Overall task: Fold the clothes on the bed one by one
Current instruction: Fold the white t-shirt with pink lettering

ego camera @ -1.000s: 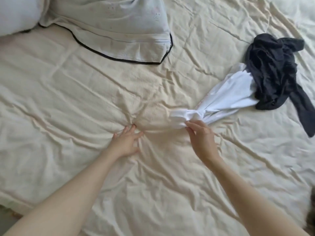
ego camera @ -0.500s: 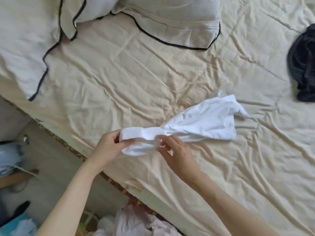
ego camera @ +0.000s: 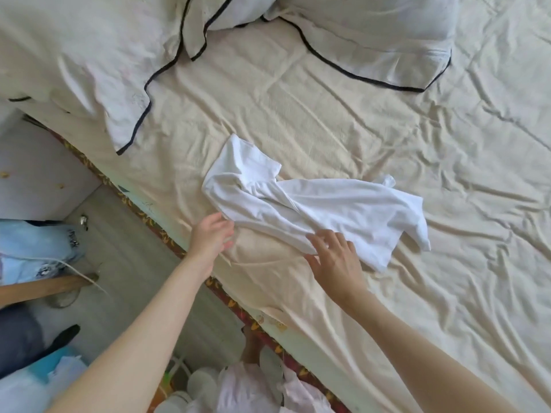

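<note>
Released from both hands since half a second ago, the white garment [ego camera: 313, 204] is lying crumpled near the bed's [ego camera: 357, 120] seven-o'clock edge, and I'm judging it light, limp and best pinched at its corners, with my left hand [ego camera: 211, 234] and right hand [ego camera: 335, 257] hovering spread, gripping nothing.

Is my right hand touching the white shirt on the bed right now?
Touching. The head view shows the right hand with spread fingers lying on the near edge of the white shirt.
</note>
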A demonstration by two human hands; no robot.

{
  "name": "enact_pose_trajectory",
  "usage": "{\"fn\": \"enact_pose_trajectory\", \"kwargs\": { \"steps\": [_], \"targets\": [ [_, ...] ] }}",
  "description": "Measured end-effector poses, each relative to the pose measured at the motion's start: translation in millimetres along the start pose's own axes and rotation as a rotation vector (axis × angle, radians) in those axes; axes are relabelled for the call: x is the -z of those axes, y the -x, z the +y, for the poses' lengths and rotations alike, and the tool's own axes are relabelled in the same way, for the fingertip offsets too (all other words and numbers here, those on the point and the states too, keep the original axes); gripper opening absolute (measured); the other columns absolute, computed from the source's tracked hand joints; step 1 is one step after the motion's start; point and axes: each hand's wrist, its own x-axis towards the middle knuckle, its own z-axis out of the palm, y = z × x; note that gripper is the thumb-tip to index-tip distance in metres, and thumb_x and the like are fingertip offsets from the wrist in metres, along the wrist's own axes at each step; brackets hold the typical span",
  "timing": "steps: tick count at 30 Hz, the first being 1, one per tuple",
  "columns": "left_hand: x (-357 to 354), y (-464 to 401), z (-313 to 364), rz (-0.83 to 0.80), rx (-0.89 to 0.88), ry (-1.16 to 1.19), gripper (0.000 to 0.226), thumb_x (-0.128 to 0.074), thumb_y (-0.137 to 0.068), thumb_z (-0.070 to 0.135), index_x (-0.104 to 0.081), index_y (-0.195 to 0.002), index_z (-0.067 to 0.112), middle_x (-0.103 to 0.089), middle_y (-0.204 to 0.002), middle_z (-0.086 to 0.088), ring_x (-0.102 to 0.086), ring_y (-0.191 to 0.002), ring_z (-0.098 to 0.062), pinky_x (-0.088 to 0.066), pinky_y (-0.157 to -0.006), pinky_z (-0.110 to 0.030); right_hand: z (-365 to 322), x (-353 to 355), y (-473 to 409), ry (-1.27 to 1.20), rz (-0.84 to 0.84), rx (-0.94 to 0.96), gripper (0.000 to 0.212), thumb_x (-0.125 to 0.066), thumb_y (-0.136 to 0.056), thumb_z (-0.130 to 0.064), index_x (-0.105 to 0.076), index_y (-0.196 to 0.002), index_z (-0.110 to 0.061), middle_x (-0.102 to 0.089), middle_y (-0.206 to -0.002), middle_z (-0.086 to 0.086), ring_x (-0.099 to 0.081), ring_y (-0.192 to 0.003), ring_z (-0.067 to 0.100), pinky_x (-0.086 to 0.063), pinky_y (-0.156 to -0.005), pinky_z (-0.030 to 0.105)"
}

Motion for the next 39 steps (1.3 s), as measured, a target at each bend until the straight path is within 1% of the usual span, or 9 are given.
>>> {"fn": "enact_pose_trajectory", "kwargs": {
  "steps": [3, 5, 8, 11, 14, 20, 25, 32, 39],
  "targets": [
    [-22, -9, -19, 0.166, -0.428, -0.54, 0.041, -0.064, -0.087, 0.009, -0.052, -0.126, 0.012, -0.051, -0.121, -0.006, -0.052, -0.1, -0.016, -0.041, -0.084, -0.024, -6, -20, -1, -0.007, -0.045, -0.007, 0.035, -0.086, -0.063, -0.015, -0.068, -0.092, -0.008, -0.063, -0.088, 0.009, -0.063, -0.077, 0.03, -0.053, -0.062, 0.039],
    [-26, -19, -30, 0.194, -0.754, -0.965, 0.043, -0.075, -0.075, 0.005, -0.062, -0.114, 0.014, -0.052, -0.112, -0.009, -0.052, -0.098, -0.025, -0.042, -0.077, -0.032, -8, -30, -6, 0.026, -0.098, -0.06, 0.037, -0.087, -0.059, -0.018, -0.068, -0.09, -0.009, -0.063, -0.087, 0.007, -0.063, -0.077, 0.03, -0.053, -0.062, 0.038],
    [-14, -45, -33, 0.271, -0.863, -1.273, 0.048, -0.087, -0.054, 0.004, -0.069, -0.098, 0.015, -0.057, -0.1, -0.009, -0.055, -0.086, -0.03, -0.044, -0.067, -0.037, -6, -36, -15, 0.1, -0.124, -0.117, 0.031, -0.085, -0.05, -0.003, -0.066, -0.075, -0.008, -0.061, -0.077, 0.008, -0.06, -0.068, 0.031, -0.05, -0.056, 0.035],
    [2, -52, -19, 0.194, -0.941, -1.41, 0.032, -0.084, -0.056, 0.0, -0.07, -0.081, 0.013, -0.06, -0.086, -0.007, -0.056, -0.079, -0.029, -0.042, -0.063, -0.035, -4, -31, -22, 0.015, -0.149, -0.15, 0.022, -0.074, -0.056, 0.01, -0.059, -0.065, -0.003, -0.056, -0.068, 0.012, -0.058, -0.062, 0.033, -0.045, -0.052, 0.035],
    [17, -40, -5, 0.053, -0.992, -1.343, 0.016, -0.077, -0.068, 0.001, -0.068, -0.079, 0.009, -0.064, -0.08, -0.006, -0.06, -0.077, -0.028, -0.041, -0.062, -0.035, -3, -11, -20, -0.161, -0.128, -0.271, 0.008, -0.051, -0.087, 0.0, -0.06, -0.089, -0.001, -0.057, -0.084, 0.012, -0.052, -0.083, 0.028, -0.037, -0.07, 0.034],
    [41, 24, 57, -0.059, -0.914, -0.97, 0.012, -0.051, -0.093, 0.008, -0.059, -0.101, 0.005, -0.06, -0.094, -0.003, -0.056, -0.088, -0.022, -0.039, -0.075, -0.032, -13, 93, -27, -0.269, 0.015, -0.228, 0.008, -0.049, -0.091, 0.0, -0.058, -0.09, 0.002, -0.059, -0.087, 0.015, -0.051, -0.086, 0.03, -0.024, -0.069, 0.023],
    [58, 97, 149, -0.022, -0.894, -0.718, 0.018, -0.038, -0.099, 0.013, -0.049, -0.112, 0.006, -0.048, -0.099, 0.002, -0.045, -0.087, -0.014, -0.029, -0.061, -0.018, -43, 206, -54, -0.252, 0.064, -0.107, 0.016, -0.047, -0.09, 0.002, -0.06, -0.098, 0.001, -0.053, -0.092, 0.007, -0.047, -0.085, 0.021, -0.025, -0.069, 0.019],
    [100, 197, 232, 0.072, -1.268, -0.617, 0.03, -0.038, -0.085, 0.048, -0.053, -0.088, 0.022, -0.051, -0.084, 0.018, -0.045, -0.078, -0.002, -0.034, -0.073, -0.007, -88, 346, -66, -0.165, 0.336, 0.045, 0.021, -0.053, -0.084, 0.007, -0.068, -0.097, 0.0, -0.065, -0.096, 0.012, -0.06, -0.086, 0.03, -0.03, -0.068, 0.018],
    [149, 268, 302, 0.318, -1.432, -0.472, 0.029, -0.054, -0.082, 0.037, -0.066, -0.089, 0.011, -0.063, -0.084, 0.011, -0.052, -0.082, -0.001, -0.034, -0.073, -0.005, -122, 403, -66, -0.399, 0.375, -0.057, 0.01, -0.053, -0.093, -0.012, -0.063, -0.091, -0.012, -0.057, -0.076, -0.002, -0.055, -0.077, 0.021, -0.029, -0.062, 0.021]
  ]
}}
